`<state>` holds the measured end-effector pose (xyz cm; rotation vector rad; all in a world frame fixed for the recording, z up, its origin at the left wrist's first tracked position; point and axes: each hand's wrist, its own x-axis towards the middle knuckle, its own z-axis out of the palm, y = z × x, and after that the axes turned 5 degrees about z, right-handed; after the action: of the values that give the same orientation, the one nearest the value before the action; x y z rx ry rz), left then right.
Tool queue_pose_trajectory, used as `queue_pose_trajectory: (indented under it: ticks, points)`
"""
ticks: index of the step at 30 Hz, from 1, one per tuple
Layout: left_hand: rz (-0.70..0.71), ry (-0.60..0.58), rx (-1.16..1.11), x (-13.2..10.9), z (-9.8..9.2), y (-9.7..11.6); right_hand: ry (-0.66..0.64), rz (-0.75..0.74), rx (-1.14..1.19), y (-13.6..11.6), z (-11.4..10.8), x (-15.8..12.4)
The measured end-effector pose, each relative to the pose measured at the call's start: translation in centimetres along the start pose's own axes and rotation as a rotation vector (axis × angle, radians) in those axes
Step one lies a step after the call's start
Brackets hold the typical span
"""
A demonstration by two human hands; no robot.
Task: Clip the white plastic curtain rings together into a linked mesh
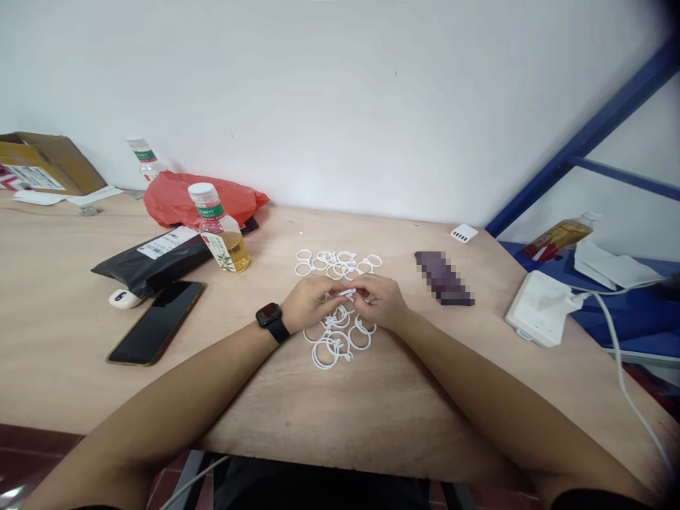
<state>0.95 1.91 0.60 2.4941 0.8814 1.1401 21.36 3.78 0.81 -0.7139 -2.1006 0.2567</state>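
Observation:
Between my left hand [313, 300] and my right hand [381, 301], a small white ring [347, 292] is pinched in the fingertips of both. Most of this ring is hidden by the fingers. Beneath and in front of my hands lies a loose pile of white plastic rings [325, 354], each with a small clip-like knob. Beyond the fingers several more white rings [304, 268] are spread on the wooden table [350, 411]. A black watch [269, 316] is on my left wrist.
Left of my hands are a drink bottle [234, 244], a phone [156, 322], a black parcel [127, 263], a white earphone case [125, 298] and a red bag [175, 202]. To the right are a pixelated dark object [445, 278] and a white power strip [539, 308] with a cable.

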Motion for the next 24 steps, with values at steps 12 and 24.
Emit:
queue_pose_trajectory:
  ticks: [12, 24]
  points:
    - [-0.043, 0.044, 0.005, 0.1, 0.2, 0.3, -0.05, 0.165, 0.125, 0.8, -0.7, 0.2]
    - [-0.043, -0.084, 0.107, -0.2, 0.4, -0.9, -0.245, 0.483, -0.317, 6.5, -2.5, 0.1]
